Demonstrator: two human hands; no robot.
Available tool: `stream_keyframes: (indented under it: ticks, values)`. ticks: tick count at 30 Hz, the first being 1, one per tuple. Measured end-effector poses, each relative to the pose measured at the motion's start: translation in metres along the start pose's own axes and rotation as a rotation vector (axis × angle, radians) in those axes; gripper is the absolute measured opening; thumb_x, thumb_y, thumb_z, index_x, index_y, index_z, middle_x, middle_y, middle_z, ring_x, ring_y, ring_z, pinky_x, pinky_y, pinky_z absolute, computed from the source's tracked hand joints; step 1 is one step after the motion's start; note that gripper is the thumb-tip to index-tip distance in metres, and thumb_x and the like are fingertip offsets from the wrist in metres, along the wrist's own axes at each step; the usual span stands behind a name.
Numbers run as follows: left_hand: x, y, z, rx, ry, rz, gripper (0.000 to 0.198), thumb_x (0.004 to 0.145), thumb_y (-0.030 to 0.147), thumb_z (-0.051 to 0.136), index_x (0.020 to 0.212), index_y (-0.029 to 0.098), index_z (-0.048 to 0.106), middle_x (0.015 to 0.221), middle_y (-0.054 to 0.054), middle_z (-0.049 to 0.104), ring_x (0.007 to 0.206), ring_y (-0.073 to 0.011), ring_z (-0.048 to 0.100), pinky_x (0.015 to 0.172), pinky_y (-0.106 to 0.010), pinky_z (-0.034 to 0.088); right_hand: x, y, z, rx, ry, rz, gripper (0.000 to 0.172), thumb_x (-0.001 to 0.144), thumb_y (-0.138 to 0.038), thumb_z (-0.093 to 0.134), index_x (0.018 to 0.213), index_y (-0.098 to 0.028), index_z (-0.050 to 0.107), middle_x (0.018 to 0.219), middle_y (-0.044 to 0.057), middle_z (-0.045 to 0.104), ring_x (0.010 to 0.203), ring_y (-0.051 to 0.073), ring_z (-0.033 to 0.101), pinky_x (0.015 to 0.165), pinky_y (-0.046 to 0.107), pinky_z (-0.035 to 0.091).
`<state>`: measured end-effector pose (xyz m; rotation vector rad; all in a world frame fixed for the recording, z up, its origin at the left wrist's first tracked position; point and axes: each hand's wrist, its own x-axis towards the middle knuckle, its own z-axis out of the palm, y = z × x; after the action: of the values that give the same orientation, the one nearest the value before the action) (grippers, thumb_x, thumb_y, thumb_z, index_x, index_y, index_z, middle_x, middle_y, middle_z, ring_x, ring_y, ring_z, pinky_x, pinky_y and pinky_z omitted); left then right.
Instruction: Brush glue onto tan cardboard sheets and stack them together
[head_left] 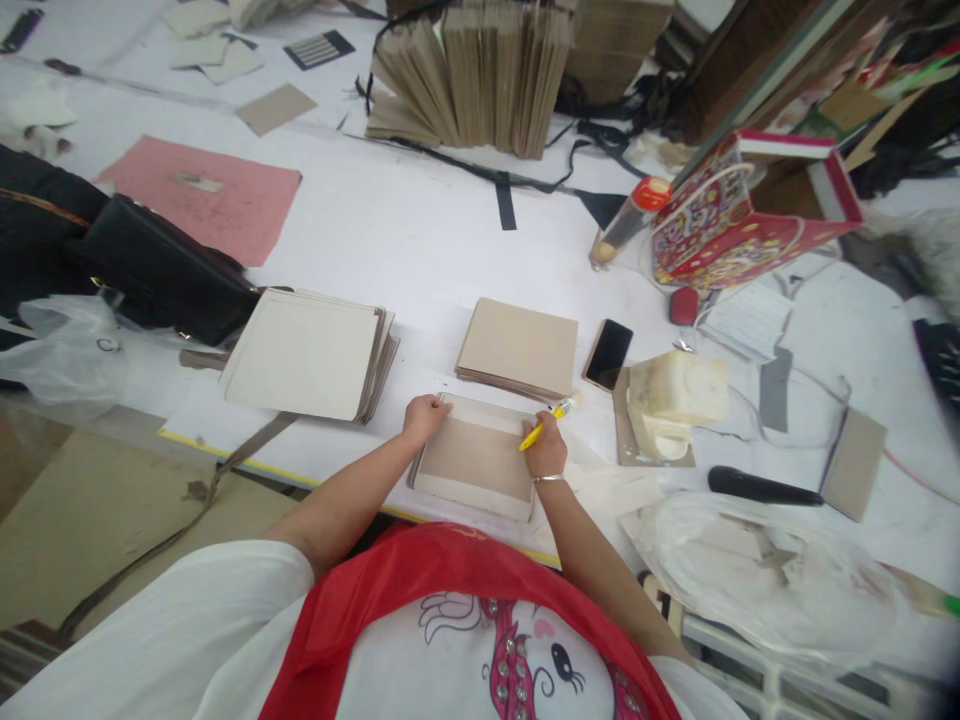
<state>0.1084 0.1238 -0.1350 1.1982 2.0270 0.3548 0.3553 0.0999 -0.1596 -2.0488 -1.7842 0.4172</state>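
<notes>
Board [474, 456] lies by table edge [240, 460], long axis left-right. Left hand [425, 416] pinches far-left corner; right hand [547, 448], at board's right side, clamps yellow brush [529, 438], bristles [568, 403] pointing away.

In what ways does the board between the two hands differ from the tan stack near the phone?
The board shows a tan band between paler strips; the tan stack has a plain tan top. The left hand and right hand are at the board's edges; neither is on the tan stack. Both, roughly rectangular, lie on the white table.
</notes>
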Motion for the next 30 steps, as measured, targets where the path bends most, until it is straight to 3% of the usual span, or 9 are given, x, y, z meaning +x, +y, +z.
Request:
stream_keyframes:
  ticks: [9,11,13,15,17,19,22,25,30]
  values:
    - [0.0,0.0,-0.004,0.135,-0.015,0.042,0.029,0.073,0.044,0.053,0.062,0.018,0.057,0.059,-0.001,0.057,0.059,-0.0147,0.052,0.056,-0.024,0.035,0.001,0.002,0.001,-0.055,0.029,-0.012,0.031,0.082,-0.035,0.046,0.106,-0.016,0.048,0.087,0.007,0.06,0.073,0.018,0.056,0.062,0.026,0.041]
    - [-0.003,-0.001,-0.01,0.235,0.049,0.091,0.028,0.074,0.044,0.053,0.069,0.018,0.058,0.067,-0.003,0.06,0.065,-0.0173,0.055,0.06,-0.026,0.038,0.002,0.006,-0.005,-0.068,0.09,0.003,0.034,0.081,-0.035,0.047,0.109,-0.015,0.047,0.087,0.007,0.06,0.073,0.019,0.055,0.062,0.027,0.041]
    - [-0.01,0.0,-0.012,0.332,0.162,0.229,0.025,0.078,0.039,0.05,0.084,0.017,0.059,0.084,-0.007,0.062,0.079,-0.0203,0.056,0.069,-0.029,0.041,0.001,0.009,-0.012,-0.07,0.157,-0.008,0.034,0.082,-0.033,0.046,0.111,-0.014,0.046,0.085,0.007,0.059,0.074,0.019,0.055,0.064,0.029,0.042]
    - [-0.022,0.003,-0.008,0.409,0.205,0.472,0.029,0.082,0.033,0.047,0.103,0.015,0.055,0.105,-0.012,0.059,0.099,-0.0227,0.052,0.082,-0.033,0.04,-0.004,0.007,-0.015,-0.067,0.188,-0.085,0.031,0.083,-0.03,0.043,0.109,-0.014,0.047,0.084,0.008,0.058,0.076,0.02,0.054,0.069,0.032,0.043]
    - [-0.035,0.009,0.003,0.483,0.113,0.741,0.038,0.083,0.032,0.045,0.117,0.016,0.048,0.124,-0.013,0.05,0.117,-0.0239,0.042,0.095,-0.037,0.033,-0.013,0.0,-0.012,-0.061,0.156,-0.217,0.027,0.084,-0.025,0.041,0.108,-0.014,0.047,0.087,0.009,0.059,0.081,0.021,0.053,0.075,0.035,0.043]
    - [-0.046,0.013,0.016,0.566,-0.031,0.913,0.046,0.083,0.036,0.047,0.125,0.018,0.043,0.134,-0.011,0.042,0.125,-0.0245,0.033,0.101,-0.041,0.027,-0.022,-0.006,-0.005,-0.052,0.08,-0.351,0.027,0.083,-0.019,0.039,0.109,-0.015,0.048,0.094,0.01,0.059,0.086,0.021,0.053,0.079,0.036,0.043]
    - [-0.055,0.012,0.023,0.662,-0.122,0.916,0.049,0.081,0.04,0.05,0.125,0.02,0.045,0.137,-0.01,0.04,0.127,-0.0271,0.032,0.102,-0.046,0.026,-0.032,-0.005,-0.001,-0.062,0.016,-0.382,0.032,0.08,-0.013,0.038,0.11,-0.015,0.047,0.098,0.011,0.058,0.092,0.022,0.051,0.083,0.036,0.042]
    - [-0.059,-0.002,-0.001,0.653,-0.032,0.86,0.046,0.08,0.038,0.052,0.121,0.016,0.049,0.133,-0.013,0.044,0.122,-0.0275,0.038,0.099,-0.044,0.032,-0.034,0.015,-0.015,-0.069,0.045,-0.187,0.033,0.079,-0.015,0.038,0.111,-0.014,0.047,0.092,0.01,0.058,0.088,0.022,0.052,0.079,0.035,0.043]
    - [-0.078,-0.038,-0.085,0.524,0.322,0.957,0.042,0.086,0.033,0.044,0.125,0.019,0.044,0.131,-0.011,0.046,0.123,-0.0225,0.038,0.101,-0.041,0.033,-0.02,0.054,-0.042,-0.106,0.005,0.061,0.035,0.08,-0.025,0.042,0.112,-0.013,0.045,0.09,0.01,0.057,0.079,0.02,0.055,0.069,0.031,0.043]
